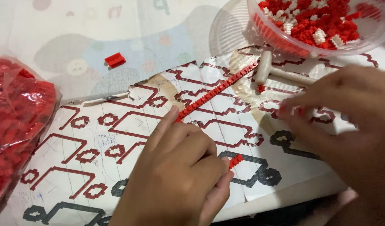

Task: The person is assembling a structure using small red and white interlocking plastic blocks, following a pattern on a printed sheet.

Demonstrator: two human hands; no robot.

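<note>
My left hand [182, 169] rests on a printed pattern sheet [117, 138] and grips the near end of a long thin red brick strip [217, 90] that runs diagonally up to the right; its fingers also pinch a small red brick piece [235, 160]. My right hand [347, 121] is blurred over the right side of the sheet, its fingertips closed on a small red brick [299, 111]. A beige plastic brick hammer [280, 73] lies beyond the strip.
A clear plastic bowl [381, 33] of red and white small bricks stands at the top right. A clear bag of red bricks [16, 125] lies at the left edge. A loose red brick [115, 60] and another [261, 88] lie nearby.
</note>
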